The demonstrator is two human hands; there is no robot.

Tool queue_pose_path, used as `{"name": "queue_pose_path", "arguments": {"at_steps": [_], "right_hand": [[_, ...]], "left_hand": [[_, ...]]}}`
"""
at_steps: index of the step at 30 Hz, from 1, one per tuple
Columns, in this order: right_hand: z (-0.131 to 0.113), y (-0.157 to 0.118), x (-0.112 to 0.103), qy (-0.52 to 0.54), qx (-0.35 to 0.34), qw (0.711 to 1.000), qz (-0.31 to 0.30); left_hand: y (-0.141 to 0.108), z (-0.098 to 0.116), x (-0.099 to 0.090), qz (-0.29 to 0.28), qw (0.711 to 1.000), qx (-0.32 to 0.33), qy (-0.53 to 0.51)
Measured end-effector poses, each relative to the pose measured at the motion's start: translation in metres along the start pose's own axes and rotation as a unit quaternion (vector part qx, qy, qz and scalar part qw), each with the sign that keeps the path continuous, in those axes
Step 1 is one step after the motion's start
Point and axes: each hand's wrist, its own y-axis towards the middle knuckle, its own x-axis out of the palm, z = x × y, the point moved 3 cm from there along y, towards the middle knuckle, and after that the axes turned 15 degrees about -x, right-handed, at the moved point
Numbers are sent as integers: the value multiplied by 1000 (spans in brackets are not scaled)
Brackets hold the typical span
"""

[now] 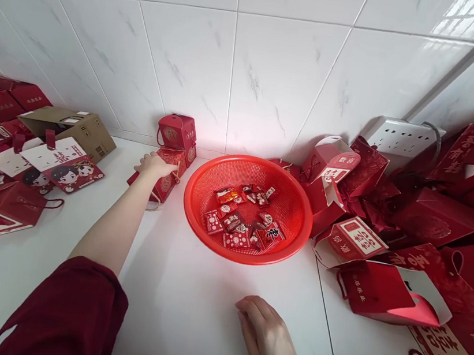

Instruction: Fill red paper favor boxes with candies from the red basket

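My left hand [154, 166] reaches out to the left of the basket, its fingers closed over a small red gift box [168, 187] with a twine handle. Just behind that box stands another red gift box [178, 135] against the tiled wall. A red plastic basket [191, 218] sits in the middle of the counter, with several wrapped candies [237, 227] in its bottom. My right hand [270, 339] lies on the white counter in front of the basket, fingers curled in and nothing seen in them.
Many red gift boxes and bags [427, 220] are heaped at the right, some open. A white power strip [403, 138] leans on the wall there. On the left are an open brown cardboard box [89, 137], cartoon-printed boxes [75, 174] and more red boxes [10, 203].
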Motion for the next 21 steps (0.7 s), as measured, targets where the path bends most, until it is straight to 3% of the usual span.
{"name": "queue_pose_path", "arguments": {"at_steps": [3, 6, 9, 11, 14, 16, 19, 21], "right_hand": [[-2, -1, -2, -5, -6, 1000, -3], [-3, -3, -2, -8, -13, 1000, -1], [-3, -4, -4, -18, -14, 1000, 1], [-2, -5, -6, -28, -12, 1000, 4], [-3, -4, -9, -38, -13, 999, 10], [-4, -4, -9, -40, -17, 999, 9], [-5, -3, -7, -36, -22, 999, 1], [-4, -4, -6, -34, -21, 999, -1]], "left_hand": [[-4, 0, -4, 0, 1000, 26, 3], [-16, -6, -18, 24, 995, 100, 12], [-40, -26, -34, 73, 985, 157, -11], [-59, -48, -36, 111, 981, 152, -56], [-81, -85, -20, 143, 974, 104, -143], [-86, -103, 3, 115, 971, 64, -198], [-79, -117, 34, 73, 963, 46, -256], [-71, -118, 47, 87, 954, 63, -280]]}}
